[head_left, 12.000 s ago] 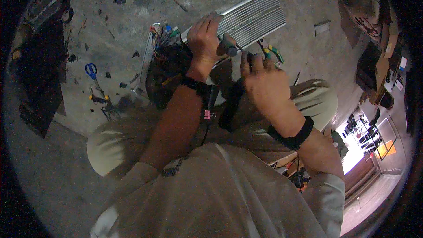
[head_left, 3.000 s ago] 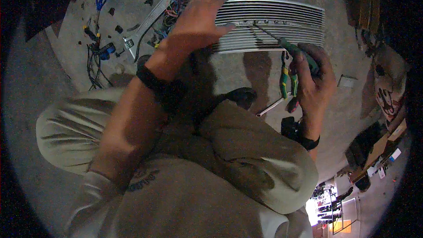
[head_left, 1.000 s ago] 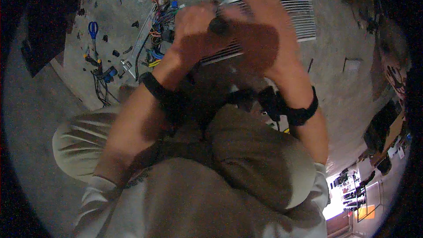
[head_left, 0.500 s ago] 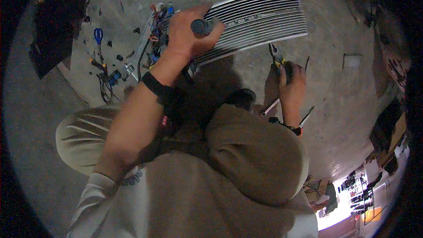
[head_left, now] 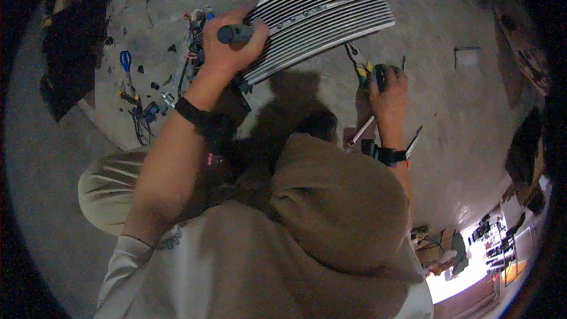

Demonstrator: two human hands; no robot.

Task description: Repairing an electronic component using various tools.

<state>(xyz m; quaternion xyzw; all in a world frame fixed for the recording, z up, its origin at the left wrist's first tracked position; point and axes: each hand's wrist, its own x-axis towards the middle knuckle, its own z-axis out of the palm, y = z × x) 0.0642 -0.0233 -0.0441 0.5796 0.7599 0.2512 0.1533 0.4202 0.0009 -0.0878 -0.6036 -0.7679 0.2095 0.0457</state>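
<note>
My left hand (head_left: 229,53) is closed round a dark tool handle (head_left: 233,34), probably a screwdriver's, while resting on the left end of a curved, slatted silver metal panel (head_left: 319,15); the tool's tip is hidden. My right hand (head_left: 390,97) is closed on green-and-yellow pliers (head_left: 360,64) on the floor below the panel's right part, their jaws near its lower edge. A bundle of coloured wires and parts (head_left: 194,44) lies just left of my left hand.
A wrench (head_left: 362,130) and a thin tool (head_left: 413,142) lie by my right wrist. A blue-handled tool (head_left: 125,62), black cables (head_left: 142,124) and small scraps lie at left. Dark sheet material (head_left: 71,82) is farther left; cardboard and clutter (head_left: 525,153) line the right.
The dark handle, in my right hand three seconds ago, is now in my left. My right hand has moved off the panel down to the pliers and grips them.
</note>
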